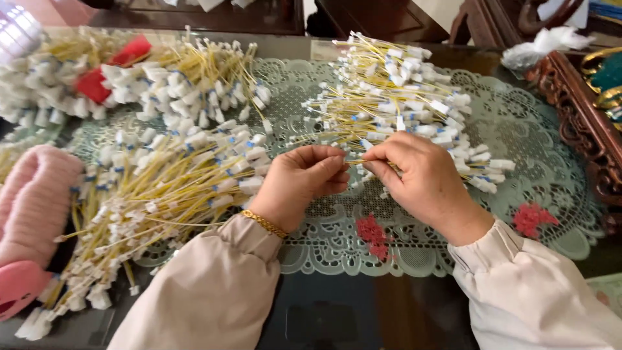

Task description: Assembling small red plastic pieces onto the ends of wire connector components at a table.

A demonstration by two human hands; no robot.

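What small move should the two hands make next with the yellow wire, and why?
Probably lay the yellow wire on the sorted bundle at the left. The left hand and right hand pinch it between them, above the lace mat, next to the loose pile.

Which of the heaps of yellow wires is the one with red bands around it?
The far left heap, at the table's back corner. Red bands wrap around it, while the heap beside it, the near left heap and the one behind the hands show only yellow wires with white plugs.
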